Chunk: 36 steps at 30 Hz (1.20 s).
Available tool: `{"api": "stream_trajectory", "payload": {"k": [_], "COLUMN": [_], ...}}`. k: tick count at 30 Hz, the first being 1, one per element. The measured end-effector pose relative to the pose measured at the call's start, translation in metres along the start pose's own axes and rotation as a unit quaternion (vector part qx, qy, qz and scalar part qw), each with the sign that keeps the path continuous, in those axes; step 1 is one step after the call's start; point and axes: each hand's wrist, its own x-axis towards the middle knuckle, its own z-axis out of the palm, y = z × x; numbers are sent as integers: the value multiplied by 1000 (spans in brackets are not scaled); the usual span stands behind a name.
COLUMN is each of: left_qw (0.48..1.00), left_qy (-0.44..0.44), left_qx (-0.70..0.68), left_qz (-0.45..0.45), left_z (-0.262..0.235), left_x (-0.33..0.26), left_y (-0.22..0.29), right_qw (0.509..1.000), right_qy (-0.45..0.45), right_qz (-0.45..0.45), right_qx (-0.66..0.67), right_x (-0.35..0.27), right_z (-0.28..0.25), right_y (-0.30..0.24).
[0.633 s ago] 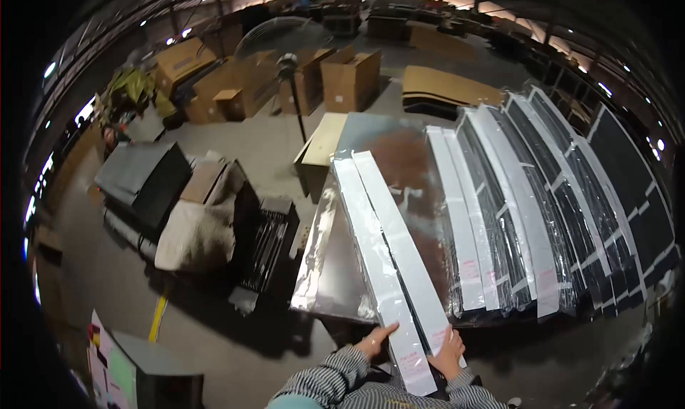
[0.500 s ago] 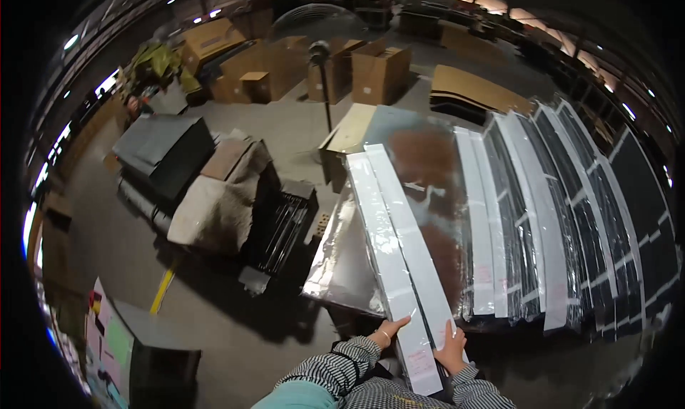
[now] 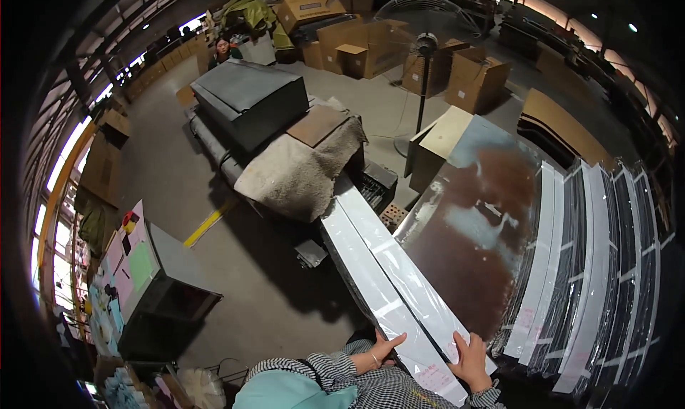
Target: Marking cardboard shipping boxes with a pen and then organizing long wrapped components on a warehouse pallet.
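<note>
Both my hands grip the near end of a long white panel bundle, two flat strips side by side in clear plastic film with a dark gap between them. My left hand is closed on its left edge, thumb on top and fingers mostly hidden. On the right edge my right hand is closed, its fingers partly out of sight. The bundle slants away to the left. Its far end lies at the edge of a shaggy beige cloth that drapes over a dark box-shaped machine.
A worktable with a worn brown top stands to the right. Several similar wrapped bundles lie along its right side. A pedestal fan and cardboard boxes stand behind. At left is a dark cabinet; a person is far off.
The bundle has swung left off the worktable, and its far end has come to the cloth-covered machine. My hands still grip its near end. The view has turned left.
</note>
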Motion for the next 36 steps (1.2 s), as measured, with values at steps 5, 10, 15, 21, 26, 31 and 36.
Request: {"api": "stream_trajectory", "payload": {"k": [5,10,15,21,26,31,36], "left_qw": [997,996,994,964,958,976,987], "left_qy": [-8,-13,-24,38,-161,-179,-132], "left_qx": [-51,-64,-96,-236,-211,-120,-21], "left_qz": [49,60,41,116,109,-7,-87], "left_z": [-36,-66,-127,-149,-85,-49,-25], "left_x": [6,31,91,134,154,157,142], "left_y": [62,123,156,236,217,111,36], "right_qw": [999,999,997,969,927,817,822], "right_qy": [-7,-1,9,229,353,257,183], "right_qz": [-33,-36,-75,-88,100,504,516], "right_qx": [5,-19,-10,8,74,-111,-155], "right_x": [88,155,230,305,208,-5,-45], "right_z": [-22,-10,34,-2,7,55,66], "right_y": [-34,-48,-37,-72,13,165,174]}}
